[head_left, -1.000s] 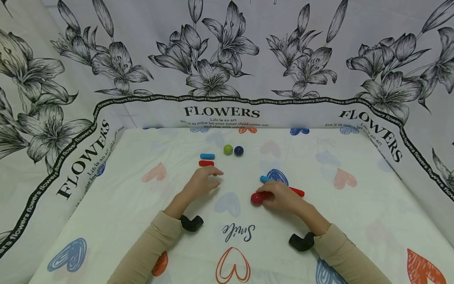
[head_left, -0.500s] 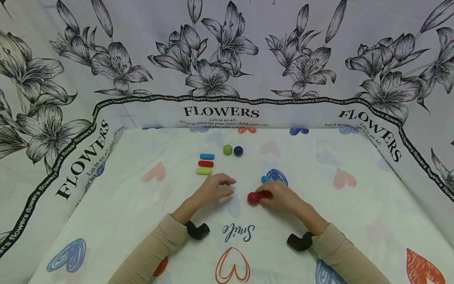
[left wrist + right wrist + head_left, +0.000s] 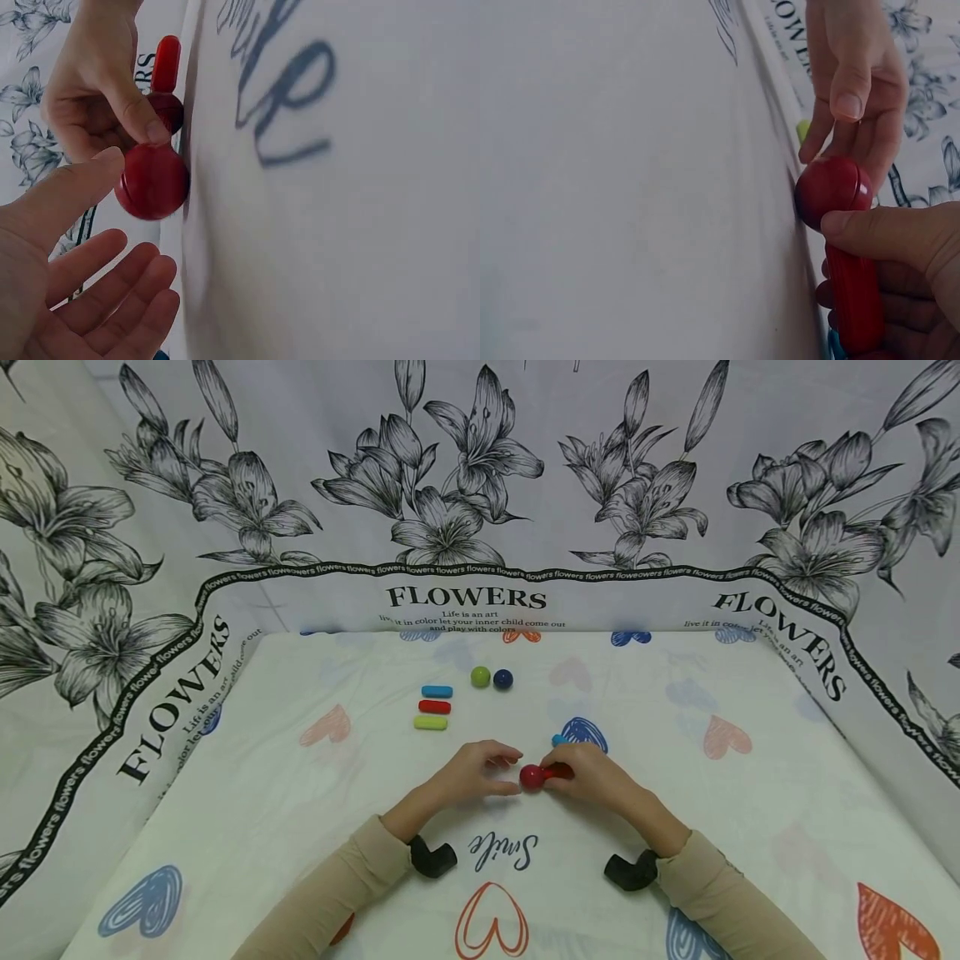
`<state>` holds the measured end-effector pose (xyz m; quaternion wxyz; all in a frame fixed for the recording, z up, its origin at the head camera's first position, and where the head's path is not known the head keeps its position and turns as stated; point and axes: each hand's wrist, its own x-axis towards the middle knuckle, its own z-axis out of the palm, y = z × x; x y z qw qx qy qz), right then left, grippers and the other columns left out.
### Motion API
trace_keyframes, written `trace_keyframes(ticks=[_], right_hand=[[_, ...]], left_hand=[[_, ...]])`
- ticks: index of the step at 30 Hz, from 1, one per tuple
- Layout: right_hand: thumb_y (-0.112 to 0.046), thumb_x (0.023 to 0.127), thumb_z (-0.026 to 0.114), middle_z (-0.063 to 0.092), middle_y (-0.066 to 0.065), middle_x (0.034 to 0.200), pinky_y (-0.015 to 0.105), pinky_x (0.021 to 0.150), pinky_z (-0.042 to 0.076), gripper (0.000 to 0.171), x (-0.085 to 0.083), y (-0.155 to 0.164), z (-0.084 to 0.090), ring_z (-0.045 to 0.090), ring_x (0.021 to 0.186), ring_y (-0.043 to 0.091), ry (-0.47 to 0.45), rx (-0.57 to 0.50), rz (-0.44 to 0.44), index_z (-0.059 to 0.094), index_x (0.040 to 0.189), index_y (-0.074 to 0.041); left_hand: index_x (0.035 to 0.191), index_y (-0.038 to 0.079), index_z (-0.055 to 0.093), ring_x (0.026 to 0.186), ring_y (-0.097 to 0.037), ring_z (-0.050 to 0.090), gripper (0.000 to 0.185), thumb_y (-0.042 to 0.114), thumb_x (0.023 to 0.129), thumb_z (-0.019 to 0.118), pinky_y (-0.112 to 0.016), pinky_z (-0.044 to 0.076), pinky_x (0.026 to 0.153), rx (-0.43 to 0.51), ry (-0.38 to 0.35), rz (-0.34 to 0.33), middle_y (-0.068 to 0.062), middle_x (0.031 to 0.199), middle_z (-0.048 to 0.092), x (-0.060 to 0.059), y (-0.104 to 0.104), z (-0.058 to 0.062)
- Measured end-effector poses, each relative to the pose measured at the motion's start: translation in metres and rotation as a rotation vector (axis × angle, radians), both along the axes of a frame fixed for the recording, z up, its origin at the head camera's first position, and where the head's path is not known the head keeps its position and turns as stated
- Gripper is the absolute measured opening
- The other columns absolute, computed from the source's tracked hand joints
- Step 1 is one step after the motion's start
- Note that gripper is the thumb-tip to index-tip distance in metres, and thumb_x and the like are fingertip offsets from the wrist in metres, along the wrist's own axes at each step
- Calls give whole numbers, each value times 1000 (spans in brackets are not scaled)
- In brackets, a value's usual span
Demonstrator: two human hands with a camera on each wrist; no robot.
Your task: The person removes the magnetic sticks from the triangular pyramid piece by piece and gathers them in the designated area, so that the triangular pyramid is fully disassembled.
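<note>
A red ball (image 3: 532, 777) sits on the end of a red stick (image 3: 558, 771) low over the white heart-print cloth (image 3: 675, 793). My right hand (image 3: 588, 777) grips the stick, thumb pressed near the ball (image 3: 829, 191). My left hand (image 3: 487, 768) is beside the ball on its left with relaxed fingers. Its thumb tip and fingertips just touch the ball (image 3: 154, 182) without closing round it. A light blue piece (image 3: 558, 740) peeks out behind the right hand.
Three short sticks lie in a column at the back left: blue (image 3: 437, 691), red (image 3: 434, 707), yellow-green (image 3: 430, 722). A green ball (image 3: 480, 677) and a dark blue ball (image 3: 503, 679) sit beside them. Flower-print fabric walls stand on three sides.
The left hand has left the short sticks, uncovering the yellow-green one, and moved right to the red ball. The right hand has carried the ball and stick slightly left.
</note>
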<state>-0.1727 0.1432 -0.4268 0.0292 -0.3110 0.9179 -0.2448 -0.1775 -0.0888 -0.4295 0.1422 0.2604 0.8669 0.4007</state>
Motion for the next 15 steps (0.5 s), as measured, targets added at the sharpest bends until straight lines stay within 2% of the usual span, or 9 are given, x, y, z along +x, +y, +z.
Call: trace_keyframes(ticks=[6, 15], right_hand=[[-18, 82, 76, 72, 1, 90, 17, 69, 51, 18, 0, -2, 0, 55, 76, 6, 22, 2, -1, 74, 98, -9], [-17, 81, 76, 73, 2, 90, 19, 70, 54, 19, 0, -3, -1, 58, 77, 7, 50, -9, 10, 74, 97, -8]], left_hand=[[127, 6, 61, 106, -19, 62, 52, 22, 80, 78, -37, 53, 98, -25, -33, -23, -8, 121, 67, 0, 10, 0], [125, 7, 62, 105, -18, 65, 51, 23, 79, 79, -36, 54, 98, -50, -29, -42, -8, 119, 68, -1, 18, 0]])
